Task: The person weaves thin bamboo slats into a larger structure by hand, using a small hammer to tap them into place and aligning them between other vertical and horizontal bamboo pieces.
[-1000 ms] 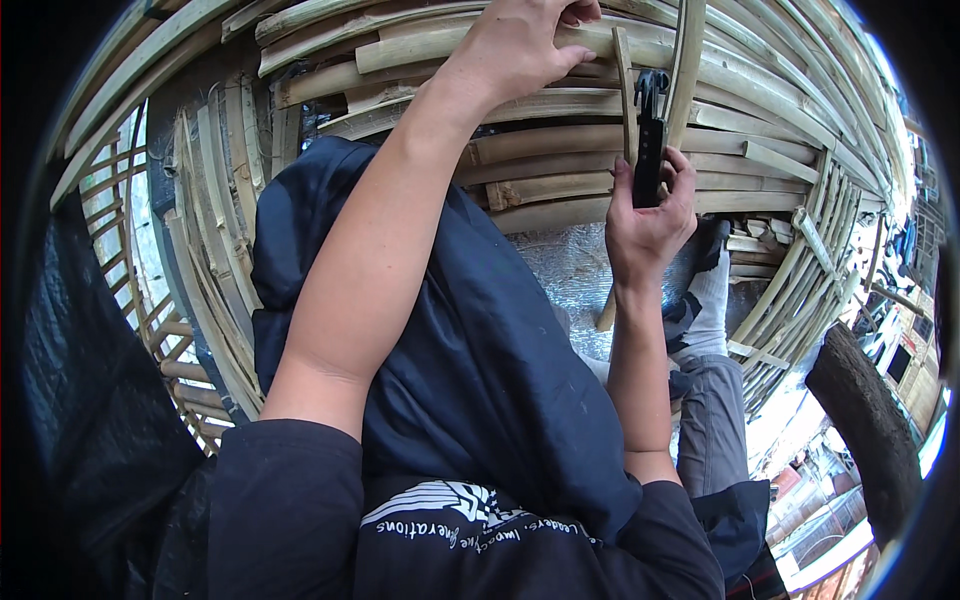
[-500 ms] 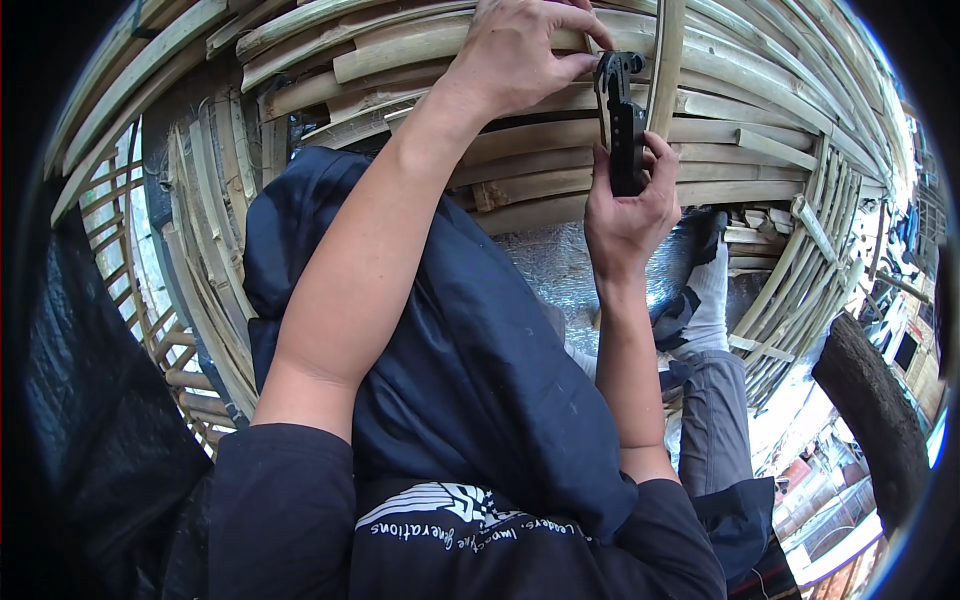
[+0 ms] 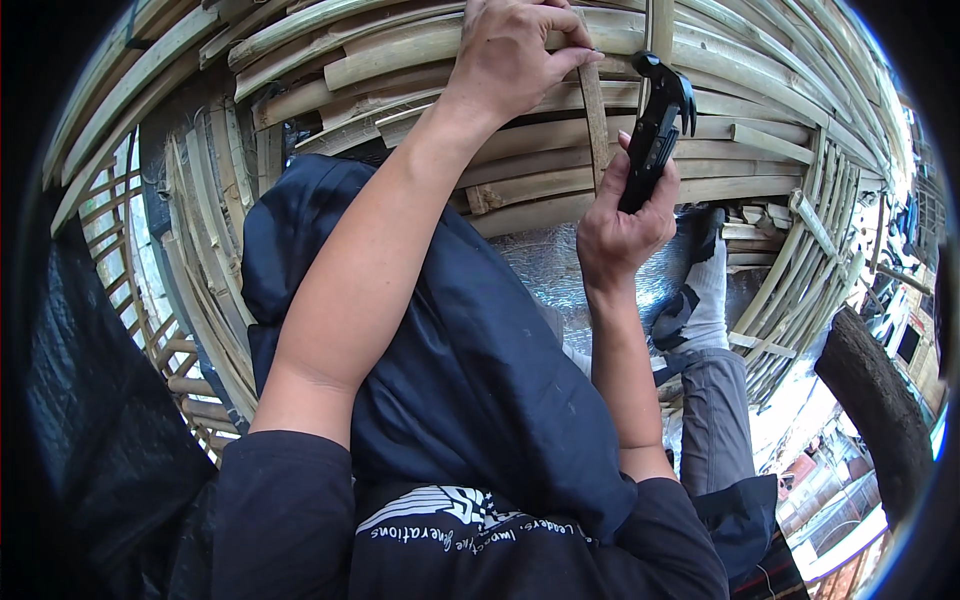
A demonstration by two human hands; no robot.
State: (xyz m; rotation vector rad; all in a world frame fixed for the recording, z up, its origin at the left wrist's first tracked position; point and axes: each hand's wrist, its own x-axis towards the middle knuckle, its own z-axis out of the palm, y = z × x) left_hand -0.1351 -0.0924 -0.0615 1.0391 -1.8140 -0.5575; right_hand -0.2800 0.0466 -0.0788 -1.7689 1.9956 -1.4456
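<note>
Done: tan bamboo slats (image 3: 540,143) are laid, narrow brown wooden strip (image 3: 594,120) is placed across at 1 o'clock | Fastening, done or left: cannot be told | 12 o'clock: strip is touched by left hand (image 3: 508,58), pinch unclear | 1–2 o'clock: black claw hammer (image 3: 660,118) is clamped in right hand (image 3: 624,228)

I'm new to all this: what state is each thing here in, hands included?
Right hand: closed around the hammer.
Black claw hammer: held head up, tilted.
Left hand: fingers bent, at the thin strip's upper part; whether pinching it is unclear.
Thin strip: set crosswise to the slats.
Bamboo slats: side by side in rows.
Foil sheet: shiny, crinkled.
Dark blue cloth: draped, creased.
</note>
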